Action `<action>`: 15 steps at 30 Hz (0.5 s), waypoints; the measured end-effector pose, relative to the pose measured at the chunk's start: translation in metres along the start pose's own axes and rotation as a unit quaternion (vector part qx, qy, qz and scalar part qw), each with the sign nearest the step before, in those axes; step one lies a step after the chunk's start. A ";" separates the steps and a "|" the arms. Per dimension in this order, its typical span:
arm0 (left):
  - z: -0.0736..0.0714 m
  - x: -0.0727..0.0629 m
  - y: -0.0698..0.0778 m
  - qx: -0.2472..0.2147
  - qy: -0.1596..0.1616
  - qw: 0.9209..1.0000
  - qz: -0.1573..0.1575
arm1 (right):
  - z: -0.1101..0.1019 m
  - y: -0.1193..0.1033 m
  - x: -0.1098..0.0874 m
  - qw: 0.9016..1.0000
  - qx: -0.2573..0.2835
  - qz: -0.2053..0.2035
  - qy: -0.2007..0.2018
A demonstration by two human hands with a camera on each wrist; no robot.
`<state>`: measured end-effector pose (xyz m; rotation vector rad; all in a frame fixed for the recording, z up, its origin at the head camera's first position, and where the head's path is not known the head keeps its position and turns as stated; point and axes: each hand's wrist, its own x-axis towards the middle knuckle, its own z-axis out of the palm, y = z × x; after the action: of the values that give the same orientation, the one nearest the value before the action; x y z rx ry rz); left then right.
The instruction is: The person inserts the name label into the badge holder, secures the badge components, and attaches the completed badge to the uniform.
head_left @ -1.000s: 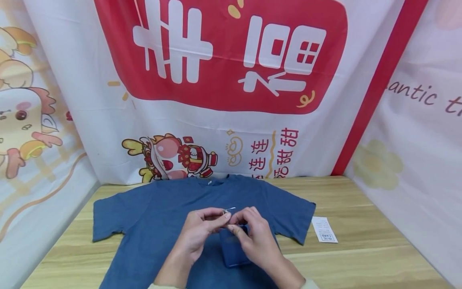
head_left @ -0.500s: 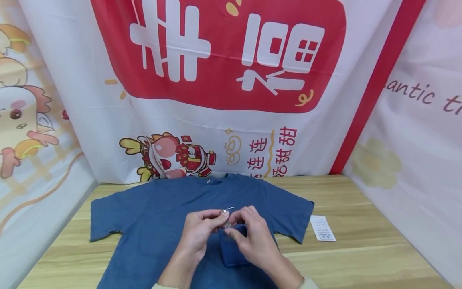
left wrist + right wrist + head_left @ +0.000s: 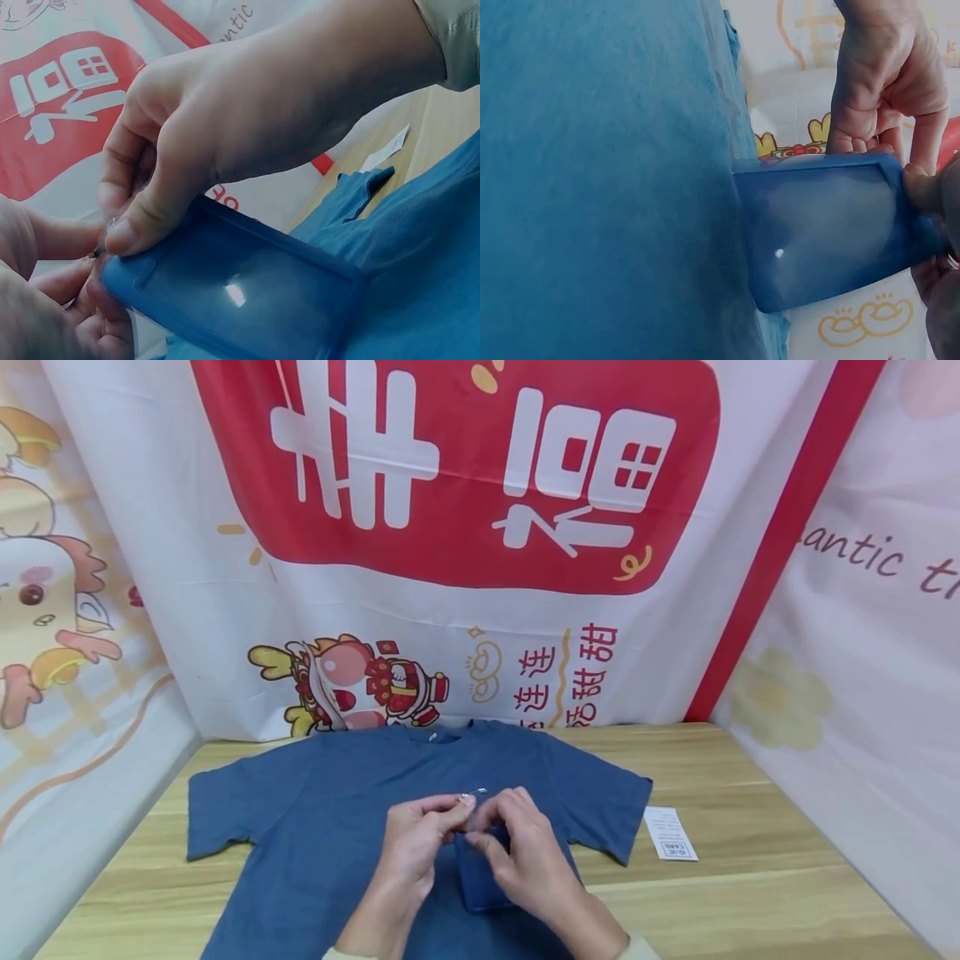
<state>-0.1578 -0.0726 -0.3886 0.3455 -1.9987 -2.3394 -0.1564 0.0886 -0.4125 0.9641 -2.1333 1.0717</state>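
A blue badge holder (image 3: 480,878) with a see-through window hangs below my hands, in front of a blue T-shirt (image 3: 322,827). My left hand (image 3: 415,837) pinches a small shiny metal clip (image 3: 481,792) between thumb and forefinger. Just to its right, my right hand (image 3: 528,852) pinches a clear strap at the top of the holder. In the left wrist view, the right thumb presses beside the corner of the badge holder (image 3: 255,292), where both hands' fingertips meet. The right wrist view shows the holder's window (image 3: 825,225) face-on; fingers partly hide the strap.
The T-shirt lies spread on a wooden table (image 3: 750,877), its neckline toward the back. A white printed card (image 3: 671,833) lies by its right sleeve. Printed cloth walls (image 3: 420,593) stand at the back and sides.
My hands stay in nearly the same place, with small finger movements. The metal clip has turned a little at the left fingertips, and the strap shows more between the hands.
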 end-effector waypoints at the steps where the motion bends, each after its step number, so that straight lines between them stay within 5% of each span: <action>1: 0.000 0.000 0.000 -0.001 0.005 1.000 0.001 | 0.001 0.000 0.000 1.000 -0.001 -0.022 0.003; 5: -0.002 0.002 0.001 0.001 0.005 1.000 0.002 | 0.000 -0.001 0.002 0.998 0.008 -0.065 0.017; 15: -0.013 0.005 0.003 0.008 -0.029 0.999 -0.029 | -0.004 -0.004 -0.002 0.992 0.036 0.121 -0.029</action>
<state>-0.1602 -0.0863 -0.3883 0.3434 -2.0611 -2.3958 -0.1512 0.0904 -0.4103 0.7899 -2.3186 1.2575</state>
